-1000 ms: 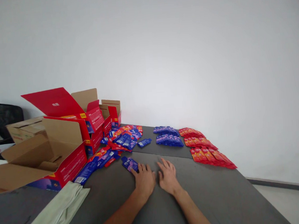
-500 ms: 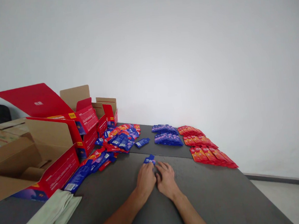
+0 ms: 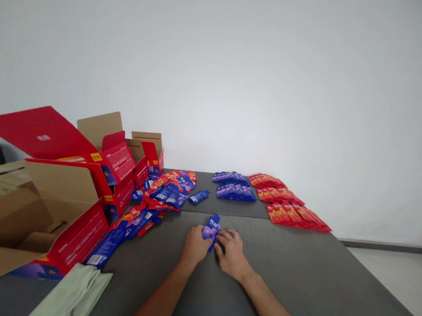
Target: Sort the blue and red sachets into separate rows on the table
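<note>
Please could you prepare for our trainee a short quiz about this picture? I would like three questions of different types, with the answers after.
1. Which thing does the left hand hold?
A) a red pouch
B) a blue pouch
C) a cardboard box

2. True or false: the right hand is inside an open box.

3. How many rows of red pouches lie on the right side of the table?

Key:
1. B.
2. False; the right hand is at the blue pouch, over the table.
3. Three.
</note>
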`<state>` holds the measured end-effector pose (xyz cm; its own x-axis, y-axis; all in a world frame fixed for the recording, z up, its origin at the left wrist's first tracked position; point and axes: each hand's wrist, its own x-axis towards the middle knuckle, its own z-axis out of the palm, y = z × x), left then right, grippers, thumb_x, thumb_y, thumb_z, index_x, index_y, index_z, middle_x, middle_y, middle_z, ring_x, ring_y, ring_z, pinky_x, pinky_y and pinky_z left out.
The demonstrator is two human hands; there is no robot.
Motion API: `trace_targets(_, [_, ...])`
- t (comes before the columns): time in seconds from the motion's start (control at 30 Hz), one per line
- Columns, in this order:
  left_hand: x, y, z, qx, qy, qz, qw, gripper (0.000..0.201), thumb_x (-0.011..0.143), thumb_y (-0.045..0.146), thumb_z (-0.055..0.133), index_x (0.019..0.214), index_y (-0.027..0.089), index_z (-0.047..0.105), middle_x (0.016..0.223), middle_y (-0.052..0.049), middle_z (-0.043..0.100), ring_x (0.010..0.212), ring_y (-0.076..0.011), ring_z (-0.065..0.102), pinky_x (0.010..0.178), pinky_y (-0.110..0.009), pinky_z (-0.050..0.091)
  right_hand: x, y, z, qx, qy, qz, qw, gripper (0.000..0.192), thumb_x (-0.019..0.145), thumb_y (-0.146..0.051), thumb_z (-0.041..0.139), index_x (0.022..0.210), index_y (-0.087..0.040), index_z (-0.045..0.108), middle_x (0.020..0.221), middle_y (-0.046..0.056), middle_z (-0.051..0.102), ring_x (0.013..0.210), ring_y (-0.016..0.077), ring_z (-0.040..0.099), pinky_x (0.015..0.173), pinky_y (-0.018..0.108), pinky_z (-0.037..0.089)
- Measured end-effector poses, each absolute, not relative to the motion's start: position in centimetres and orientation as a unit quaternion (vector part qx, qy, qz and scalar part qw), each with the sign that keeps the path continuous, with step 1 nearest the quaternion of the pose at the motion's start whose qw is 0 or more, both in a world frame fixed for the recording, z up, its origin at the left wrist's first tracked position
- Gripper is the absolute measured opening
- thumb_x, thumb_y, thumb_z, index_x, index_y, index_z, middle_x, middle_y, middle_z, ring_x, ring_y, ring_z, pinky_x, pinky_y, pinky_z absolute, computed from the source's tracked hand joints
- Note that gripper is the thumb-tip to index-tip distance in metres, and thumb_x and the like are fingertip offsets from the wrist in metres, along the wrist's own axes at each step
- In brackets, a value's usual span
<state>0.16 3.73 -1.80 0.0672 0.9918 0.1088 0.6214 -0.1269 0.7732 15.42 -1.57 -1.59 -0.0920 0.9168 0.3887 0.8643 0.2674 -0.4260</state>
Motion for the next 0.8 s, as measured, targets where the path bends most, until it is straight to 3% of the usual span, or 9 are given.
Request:
trace_targets(0.2, [0.2, 3.4, -2.1, 0.552, 0.494, 0.432, 0.515, 0.01, 0.07, 0.021, 0.062, 0.078, 0.014, 0.061, 0.07, -0.002, 0.065, 0.059, -0.0132, 0.058, 0.056, -0.023, 0.044, 15.9, -1.5, -1.2, -0.603, -0.681, 0.099, 0.404, 0.034, 0.088, -0.034, 0.052, 0.115, -0.019, 0.065, 0.119, 0.01, 0.065, 0.112, 0.0255, 0.053, 0.1, 0.039, 0.039])
trace_targets(0.37, [0.6, 2.5, -1.4, 0.47, 0.386, 0.473, 0.637, 0.028, 0.067, 0.026, 0.071, 0.09, 0.013, 0.061, 0.087, -0.006, 0.069, 0.081, -0.0175, 0.066, 0.074, -0.031, 0.054, 15.7, -1.6, -0.9, -0.586, -0.589, 0.29, 0.474, 0.04, 0.086, -0.048, 0.055, 0.106, -0.016, 0.064, 0.09, 0.006, 0.069, 0.078, 0.0191, 0.06, 0.072, 0.029, 0.047])
trace_targets(0.5, [1.1, 2.2, -1.3, 0.483, 0.365, 0.468, 0.644, 0.027, 0.066, 0.023, 0.069, 0.089, 0.014, 0.06, 0.086, -0.005, 0.069, 0.08, -0.0181, 0.067, 0.074, -0.033, 0.055, 15.4, -2.1, -0.9, -0.558, -0.57, 0.39, 0.46, 0.036, 0.081, -0.051, 0.06, 0.075, -0.016, 0.065, 0.066, -0.001, 0.061, 0.06, 0.0132, 0.051, 0.056, 0.023, 0.038])
trace_targets(0.63, [1.2, 2.1, -0.7, 0.516, 0.362, 0.46, 0.625, 0.029, 0.063, 0.019, 0.068, 0.091, 0.014, 0.061, 0.078, -0.002, 0.067, 0.069, -0.0152, 0.063, 0.064, -0.028, 0.052, 15.4, -2.4, -0.7, -0.564, -0.513, 0.426, 0.487, 0.03, 0.077, -0.045, 0.064, 0.068, -0.016, 0.061, 0.058, -0.004, 0.054, 0.054, 0.0102, 0.042, 0.052, 0.022, 0.03])
trace_targets(0.8, [0.5, 2.1, 0.7, 0.561, 0.364, 0.477, 0.57, 0.027, 0.064, 0.021, 0.071, 0.089, 0.013, 0.066, 0.072, 0.001, 0.064, 0.062, -0.0107, 0.056, 0.058, -0.021, 0.043, 15.3, -2.9, -0.3, -0.545, -0.515, 0.456, 0.479, 0.029, 0.076, -0.04, 0.066, 0.063, -0.016, 0.06, 0.056, -0.003, 0.054, 0.053, 0.0097, 0.042, 0.053, 0.022, 0.03])
